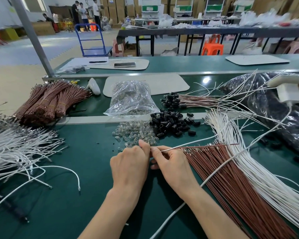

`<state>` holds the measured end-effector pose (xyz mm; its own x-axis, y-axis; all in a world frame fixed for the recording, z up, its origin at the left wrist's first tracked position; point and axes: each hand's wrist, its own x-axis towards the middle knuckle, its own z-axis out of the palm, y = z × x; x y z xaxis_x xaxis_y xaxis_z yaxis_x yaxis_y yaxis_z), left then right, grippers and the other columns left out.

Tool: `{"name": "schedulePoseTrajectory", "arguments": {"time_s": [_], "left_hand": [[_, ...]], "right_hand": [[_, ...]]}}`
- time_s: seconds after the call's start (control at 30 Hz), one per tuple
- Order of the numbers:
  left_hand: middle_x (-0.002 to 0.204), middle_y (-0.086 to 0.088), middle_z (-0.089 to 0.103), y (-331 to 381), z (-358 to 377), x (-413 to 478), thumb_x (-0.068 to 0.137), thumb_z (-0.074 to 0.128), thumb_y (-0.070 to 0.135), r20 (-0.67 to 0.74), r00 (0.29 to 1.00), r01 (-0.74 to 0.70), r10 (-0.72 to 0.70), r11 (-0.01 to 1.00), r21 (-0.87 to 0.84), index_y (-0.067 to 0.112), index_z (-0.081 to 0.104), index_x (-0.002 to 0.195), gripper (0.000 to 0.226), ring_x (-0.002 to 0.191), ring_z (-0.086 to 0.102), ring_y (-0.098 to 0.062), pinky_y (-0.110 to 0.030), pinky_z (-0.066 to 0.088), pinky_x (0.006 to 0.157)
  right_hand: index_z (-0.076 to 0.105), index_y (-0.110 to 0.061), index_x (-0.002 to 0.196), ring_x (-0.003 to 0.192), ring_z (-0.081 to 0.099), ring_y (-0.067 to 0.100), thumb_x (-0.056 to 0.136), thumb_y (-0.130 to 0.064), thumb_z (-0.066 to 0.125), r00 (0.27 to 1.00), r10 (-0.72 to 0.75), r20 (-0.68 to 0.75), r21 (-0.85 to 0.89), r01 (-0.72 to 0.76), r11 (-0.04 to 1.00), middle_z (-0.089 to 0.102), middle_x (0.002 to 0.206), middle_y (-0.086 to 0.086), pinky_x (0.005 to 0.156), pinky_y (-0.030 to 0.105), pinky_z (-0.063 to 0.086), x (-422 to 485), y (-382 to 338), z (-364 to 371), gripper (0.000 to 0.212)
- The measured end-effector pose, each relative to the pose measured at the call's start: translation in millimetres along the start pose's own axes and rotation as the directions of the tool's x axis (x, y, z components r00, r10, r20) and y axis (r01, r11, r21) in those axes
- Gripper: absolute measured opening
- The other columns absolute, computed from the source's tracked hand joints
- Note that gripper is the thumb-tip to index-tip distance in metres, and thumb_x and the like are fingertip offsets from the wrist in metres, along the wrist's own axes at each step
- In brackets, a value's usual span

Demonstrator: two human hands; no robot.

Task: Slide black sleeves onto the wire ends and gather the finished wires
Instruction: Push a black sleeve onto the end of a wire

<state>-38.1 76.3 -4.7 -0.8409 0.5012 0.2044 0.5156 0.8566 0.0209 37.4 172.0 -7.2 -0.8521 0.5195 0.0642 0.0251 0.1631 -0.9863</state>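
Just in front of the pile of black sleeves (pixel 173 124), the right hand (pixel 173 164) pinches a white wire (pixel 176 147) near its end; the left hand (pixel 129 163) curls against that tip, and I cannot tell whether it grips anything. Finished wires (pixel 188 99) lie behind the pile

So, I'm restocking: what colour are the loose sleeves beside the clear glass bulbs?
The small tubular sleeves are black; head view shows them.
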Motion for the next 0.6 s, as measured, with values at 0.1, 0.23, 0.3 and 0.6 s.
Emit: {"name": "schedulePoseTrajectory", "arguments": {"time_s": [0.1,0.23,0.3,0.6], "left_hand": [[0.098,-0.002,0.072,2.4,-2.7,-1.2,0.105,0.012,0.025,0.020,0.999,0.037,-0.036,0.999,-0.027,0.021,0.057,0.115,0.046,0.090,0.070,-0.025,-0.032,0.031,0.059],[0.091,-0.002,0.073,3.3,-3.7,-3.2,0.103,0.009,0.027,0.002,0.996,0.087,-0.087,0.995,-0.045,0.022,0.061,0.101,0.052,0.087,0.070,-0.024,-0.033,0.029,0.059],[0.092,-0.001,0.073,3.9,-5.8,-3.9,0.104,0.010,0.027,0.017,0.995,0.104,-0.103,0.994,-0.037,0.024,0.059,0.101,0.050,0.087,0.070,-0.024,-0.032,0.029,0.058],[0.084,-0.006,0.073,5.0,-8.7,-6.1,0.104,0.015,0.028,0.009,0.983,0.178,-0.182,0.951,-0.254,0.019,0.044,0.072,0.044,0.083,0.070,-0.030,-0.033,0.032,0.059]], "right_hand": [[0.080,-0.024,0.085,0.072,0.074,0.007,0.100,-0.023,0.059,1.000,0.010,0.011,0.005,-0.010,1.000,0.077,0.078,-0.007,0.070,0.022,0.060,1.0,0.3,-0.6,0.026],[0.080,-0.022,0.086,0.074,0.074,0.008,0.100,-0.027,0.058,1.000,0.009,0.028,-0.017,-0.008,1.000,0.077,0.081,-0.005,0.076,0.031,0.061,0.8,3.0,-1.6,0.026],[0.080,-0.023,0.087,0.075,0.074,0.007,0.100,-0.028,0.057,0.999,0.008,0.037,-0.009,-0.007,1.000,0.077,0.081,-0.005,0.076,0.031,0.061,0.9,3.3,-1.2,0.026],[0.080,-0.027,0.090,0.076,0.071,0.006,0.101,-0.026,0.057,0.997,0.017,0.079,0.063,-0.022,0.998,0.077,0.084,-0.002,0.072,0.023,0.057,-0.5,-1.9,-1.0,0.025]]}}
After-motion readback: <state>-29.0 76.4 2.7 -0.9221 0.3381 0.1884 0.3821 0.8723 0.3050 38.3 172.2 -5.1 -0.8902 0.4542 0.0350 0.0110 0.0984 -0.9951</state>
